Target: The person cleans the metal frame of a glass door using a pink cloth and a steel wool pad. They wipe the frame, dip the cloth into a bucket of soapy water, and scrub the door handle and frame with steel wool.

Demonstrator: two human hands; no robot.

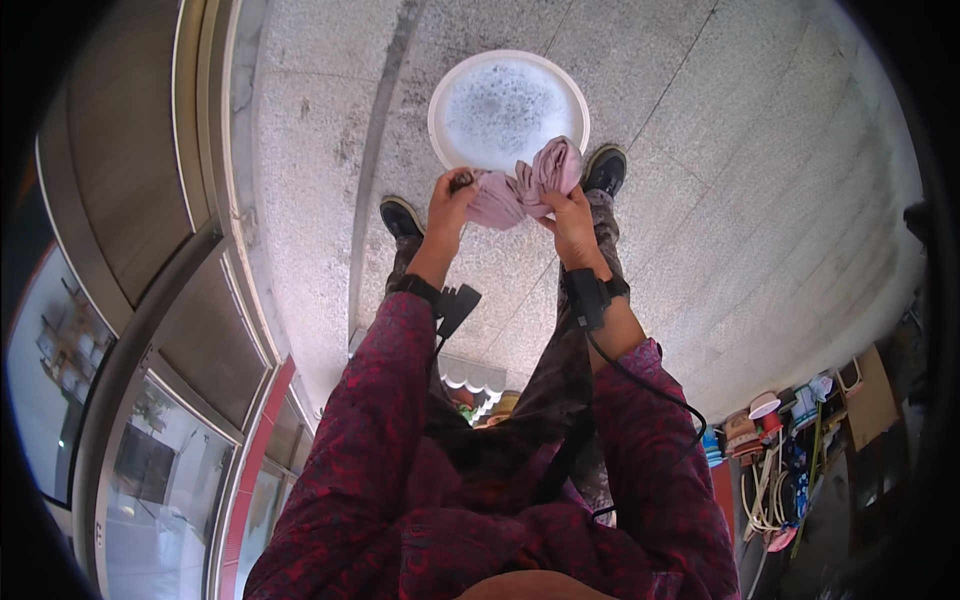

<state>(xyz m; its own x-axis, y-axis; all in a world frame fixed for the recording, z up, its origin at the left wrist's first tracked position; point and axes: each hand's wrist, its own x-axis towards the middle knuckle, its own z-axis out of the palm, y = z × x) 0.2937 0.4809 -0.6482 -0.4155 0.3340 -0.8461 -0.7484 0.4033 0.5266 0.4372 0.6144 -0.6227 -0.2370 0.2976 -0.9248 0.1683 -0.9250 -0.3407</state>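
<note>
A bunched, twisted pink cloth is stretched between my two hands, at the near rim of a round white basin. My left hand grips its left end, where a small dark patch shows at the fingers. With thumb and fingers, my right hand holds the cloth below a rolled part that stands up over the basin's rim. The basin stands on the floor beyond my hands and holds pale, cloudy liquid with dark specks.
My shoes stand on the speckled stone floor, either side of the basin's near edge. Framed glass doors or windows run along the left. Coiled hose, cloths and a cardboard piece are at the lower right. A black cable hangs from my right wrist.
</note>
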